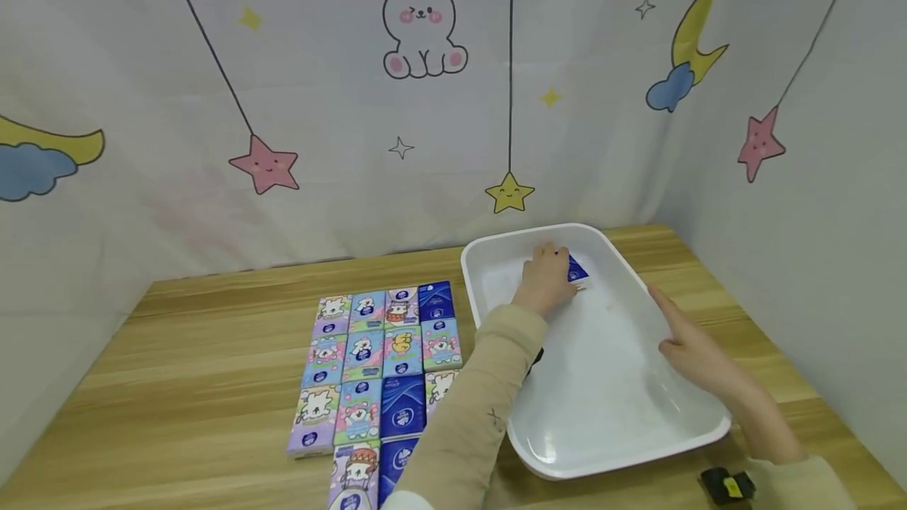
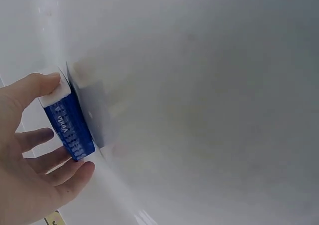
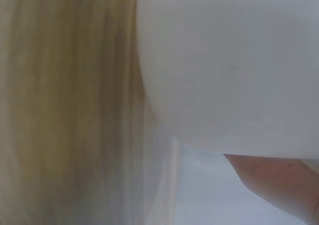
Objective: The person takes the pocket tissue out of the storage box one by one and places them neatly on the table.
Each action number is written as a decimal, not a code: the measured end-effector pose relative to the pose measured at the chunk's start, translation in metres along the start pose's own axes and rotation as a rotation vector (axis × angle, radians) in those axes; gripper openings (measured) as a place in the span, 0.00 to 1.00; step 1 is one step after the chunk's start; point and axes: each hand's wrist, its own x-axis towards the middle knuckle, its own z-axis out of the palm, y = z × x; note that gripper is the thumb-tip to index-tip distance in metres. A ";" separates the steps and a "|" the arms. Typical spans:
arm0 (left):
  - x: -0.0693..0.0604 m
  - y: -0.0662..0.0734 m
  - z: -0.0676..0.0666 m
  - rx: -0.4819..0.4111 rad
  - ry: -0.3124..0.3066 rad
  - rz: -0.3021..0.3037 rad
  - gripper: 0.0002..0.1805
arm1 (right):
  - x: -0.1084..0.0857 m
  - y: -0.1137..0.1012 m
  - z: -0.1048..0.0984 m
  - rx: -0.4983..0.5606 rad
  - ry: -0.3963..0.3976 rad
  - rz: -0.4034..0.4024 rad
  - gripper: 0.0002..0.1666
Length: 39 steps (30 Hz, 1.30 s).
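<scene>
A blue tissue pack [image 1: 577, 268] stands at the far end of a deep white tray [image 1: 609, 415], against its floor and wall. My left hand [image 1: 546, 280] reaches in over the tray's left side and holds this pack. In the left wrist view, the thumb lies on the pack's white end and fingers support the other end of the blue pack [image 2: 67, 122]. My right hand [image 1: 697, 352] holds the tray's right rim, thumb on the inner side. Only one digit of the right hand [image 3: 276, 187] shows in the right wrist view, beside the white tray [image 3: 234, 75].
Left of the tray, several tissue packs [image 1: 364, 352] with cartoon or plain blue wrappers lie flat in close rows, partly behind my left sleeve. A black strap piece [image 1: 726, 486] lies near the right wrist. A printed curtain [image 1: 340, 219] hangs behind the wooden table [image 1: 212, 384].
</scene>
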 end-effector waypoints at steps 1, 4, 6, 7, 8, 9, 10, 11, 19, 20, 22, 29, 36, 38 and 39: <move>-0.001 0.000 0.000 0.001 0.003 -0.001 0.33 | 0.000 -0.001 0.000 0.000 -0.004 0.010 0.49; -0.003 -0.001 -0.001 -0.004 -0.003 -0.001 0.34 | 0.001 -0.002 0.001 -0.001 -0.007 0.010 0.49; -0.004 -0.001 -0.002 -0.014 -0.010 -0.004 0.35 | 0.002 -0.002 0.002 -0.003 -0.005 0.000 0.48; -0.005 -0.001 -0.003 -0.017 -0.018 -0.004 0.36 | 0.002 -0.003 0.003 -0.005 -0.002 -0.008 0.48; -0.005 0.000 -0.004 -0.023 -0.023 -0.005 0.37 | 0.003 -0.003 0.003 -0.009 0.002 -0.016 0.48; -0.006 0.000 -0.004 -0.030 -0.026 -0.005 0.37 | 0.003 -0.003 0.004 -0.009 0.004 -0.022 0.49; -0.006 0.000 -0.005 -0.037 -0.031 -0.007 0.37 | 0.003 -0.003 0.005 -0.013 0.007 -0.027 0.49; -0.006 0.001 -0.006 -0.036 -0.032 -0.005 0.37 | 0.004 -0.003 0.005 -0.015 0.008 -0.028 0.49; -0.009 0.007 -0.020 -0.010 -0.002 0.045 0.41 | 0.005 -0.001 0.010 -0.036 -0.002 0.001 0.48; -0.010 0.008 -0.023 -0.002 0.004 0.060 0.42 | 0.005 -0.001 0.010 -0.038 -0.004 0.005 0.48; -0.013 0.010 -0.030 0.016 0.014 0.085 0.44 | 0.005 0.000 0.010 -0.040 -0.003 0.000 0.48; -0.029 0.024 -0.065 0.014 -0.017 0.138 0.48 | 0.003 0.004 0.006 -0.042 0.013 -0.040 0.49; -0.053 0.029 -0.104 0.125 -0.016 0.222 0.49 | 0.002 0.003 0.002 -0.042 0.011 -0.057 0.49; -0.062 0.028 -0.114 0.156 -0.015 0.252 0.50 | 0.002 0.004 0.001 -0.053 0.017 -0.061 0.49; -0.067 0.027 -0.119 0.163 -0.020 0.264 0.50 | 0.002 0.004 0.001 -0.050 0.015 -0.058 0.49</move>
